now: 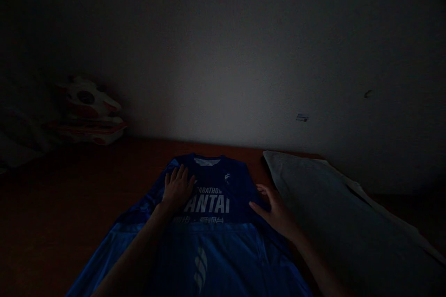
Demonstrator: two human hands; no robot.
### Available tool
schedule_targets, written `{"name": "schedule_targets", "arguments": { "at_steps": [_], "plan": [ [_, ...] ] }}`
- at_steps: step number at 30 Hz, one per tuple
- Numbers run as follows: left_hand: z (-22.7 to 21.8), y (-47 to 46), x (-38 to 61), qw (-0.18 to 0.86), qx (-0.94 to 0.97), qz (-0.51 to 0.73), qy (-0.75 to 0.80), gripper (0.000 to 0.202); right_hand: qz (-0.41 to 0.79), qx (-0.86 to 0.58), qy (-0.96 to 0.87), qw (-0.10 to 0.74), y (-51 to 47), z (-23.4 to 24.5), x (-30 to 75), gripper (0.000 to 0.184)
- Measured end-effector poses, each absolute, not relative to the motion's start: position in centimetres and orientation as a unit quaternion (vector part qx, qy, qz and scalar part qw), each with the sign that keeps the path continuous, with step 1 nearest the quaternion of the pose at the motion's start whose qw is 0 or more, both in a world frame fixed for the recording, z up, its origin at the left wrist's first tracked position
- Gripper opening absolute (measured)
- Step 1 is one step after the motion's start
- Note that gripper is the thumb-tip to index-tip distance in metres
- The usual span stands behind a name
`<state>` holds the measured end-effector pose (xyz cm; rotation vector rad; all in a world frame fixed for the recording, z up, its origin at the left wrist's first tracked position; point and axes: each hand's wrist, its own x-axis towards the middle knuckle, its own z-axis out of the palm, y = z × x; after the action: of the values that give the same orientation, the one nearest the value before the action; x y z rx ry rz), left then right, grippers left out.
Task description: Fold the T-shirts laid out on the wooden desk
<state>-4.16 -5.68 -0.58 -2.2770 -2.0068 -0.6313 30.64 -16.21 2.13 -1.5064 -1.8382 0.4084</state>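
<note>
A blue long-sleeved sports shirt lies spread face up, its collar toward the wall and white lettering across the chest. My left hand rests flat on the upper chest near the left shoulder, fingers spread, covering part of the print. At the shirt's right side, by the sleeve, my right hand has thumb and fingers apart with nothing between them. Whether its fingertips touch the sleeve I cannot tell. The shirt's lower end runs out of view at the bottom.
Brown wooden surface lies under the shirt. Folded grey cloth covers the right side. A red and white toy stands at the back left. The pale wall rises behind; the room is very dark.
</note>
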Motion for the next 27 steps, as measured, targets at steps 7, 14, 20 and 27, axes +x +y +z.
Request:
{"name": "schedule_targets", "arguments": {
  "at_steps": [7,14,20,27],
  "plan": [
    [1.4,-6.3,-1.7,-0.003,-0.812,-0.276,-0.514,0.039,0.091,-0.542,-0.772,0.318,-17.7,0.3,31.3,0.031],
    [1.7,-7.7,4.2,-0.08,-0.839,-0.196,-0.502,0.037,0.076,-0.537,-0.781,0.308,-18.0,0.4,31.0,0.024],
    [1.2,-9.0,6.1,-0.117,-0.845,-0.182,-0.489,0.036,0.038,-0.539,-0.78,0.315,-18.0,0.3,30.8,0.019],
    [2.2,-8.7,6.0,-0.226,-0.775,-0.282,-0.519,0.035,0.057,-0.527,-0.784,0.323,-18.2,0.7,30.8,0.016]
  ]
}}
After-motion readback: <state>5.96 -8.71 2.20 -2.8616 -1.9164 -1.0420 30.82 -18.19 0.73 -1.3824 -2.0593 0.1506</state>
